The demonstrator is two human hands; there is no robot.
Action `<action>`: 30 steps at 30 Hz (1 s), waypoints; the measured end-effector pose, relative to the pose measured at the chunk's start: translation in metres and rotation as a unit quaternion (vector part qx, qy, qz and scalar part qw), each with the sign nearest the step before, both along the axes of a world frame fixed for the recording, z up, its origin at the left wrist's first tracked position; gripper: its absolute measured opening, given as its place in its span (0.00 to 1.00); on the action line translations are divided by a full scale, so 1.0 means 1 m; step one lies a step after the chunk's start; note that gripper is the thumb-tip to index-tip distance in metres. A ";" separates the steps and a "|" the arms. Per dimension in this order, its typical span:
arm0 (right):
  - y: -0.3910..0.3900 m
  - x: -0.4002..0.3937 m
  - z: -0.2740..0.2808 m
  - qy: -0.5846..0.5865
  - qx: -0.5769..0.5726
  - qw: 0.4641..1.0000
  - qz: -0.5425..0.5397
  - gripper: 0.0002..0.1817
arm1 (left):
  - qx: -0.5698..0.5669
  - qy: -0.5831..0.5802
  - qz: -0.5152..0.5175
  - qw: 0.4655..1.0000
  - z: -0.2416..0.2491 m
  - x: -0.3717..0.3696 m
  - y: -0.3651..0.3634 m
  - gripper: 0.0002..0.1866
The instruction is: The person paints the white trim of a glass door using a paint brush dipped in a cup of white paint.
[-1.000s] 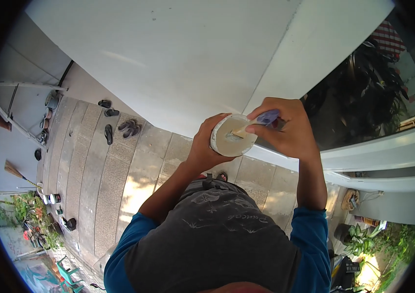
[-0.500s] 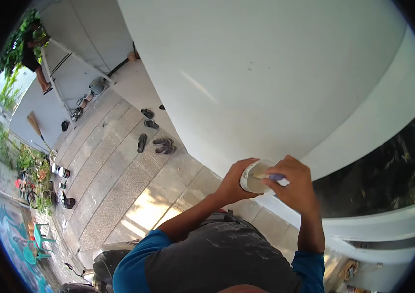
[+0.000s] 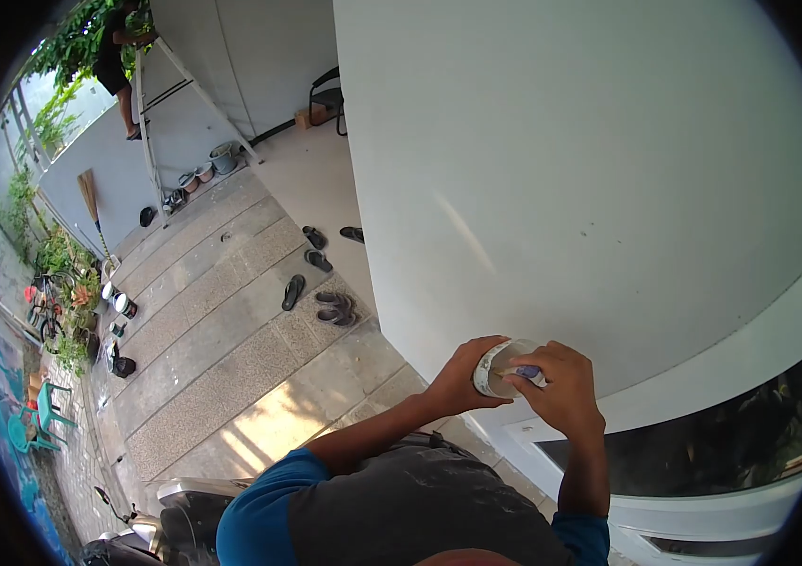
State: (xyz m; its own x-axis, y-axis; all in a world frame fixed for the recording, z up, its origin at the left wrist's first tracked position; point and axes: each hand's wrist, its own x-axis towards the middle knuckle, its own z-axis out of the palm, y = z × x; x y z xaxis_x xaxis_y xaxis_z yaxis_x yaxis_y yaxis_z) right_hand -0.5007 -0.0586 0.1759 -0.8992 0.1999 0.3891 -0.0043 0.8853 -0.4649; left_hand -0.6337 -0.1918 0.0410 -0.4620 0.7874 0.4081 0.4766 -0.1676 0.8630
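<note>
A white cup-like container (image 3: 484, 374) with pale contents is held in front of my chest, beside the white wall (image 3: 561, 189). My left hand (image 3: 459, 379) wraps round its left side. Over its right side, my right hand (image 3: 559, 385) grips a brush-like tool by its purple handle (image 3: 530, 373). The tool's other end reaches into the container, and its tip is hard to make out.
A person (image 3: 116, 66) stands on a ladder (image 3: 148, 123) at the upper left. Sandals (image 3: 294, 291) lie on the tiled floor (image 3: 222, 377). Buckets (image 3: 125, 306), a broom (image 3: 90, 198), green chairs (image 3: 50, 407) and a motorbike (image 3: 198, 519) are at the left. A dark window (image 3: 703, 443) is at the right.
The view has turned, so the wall and floor appear shifted, and a black chair has come into view. Both hands and the container appear slightly lower, still held together.
</note>
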 end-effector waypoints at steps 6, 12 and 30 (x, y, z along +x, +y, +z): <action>-0.005 -0.032 -0.001 0.128 -0.159 0.978 -0.047 0.11 | 0.026 0.049 0.035 0.998 -0.007 -0.047 -0.012 0.52; -0.001 -0.046 0.001 0.156 -0.216 0.957 -0.113 0.09 | 0.018 0.035 0.039 0.998 0.004 -0.071 -0.022 0.52; -0.011 -0.083 -0.016 0.108 -0.086 0.990 -0.032 0.11 | 0.051 -0.016 0.049 0.997 -0.007 -0.085 -0.008 0.50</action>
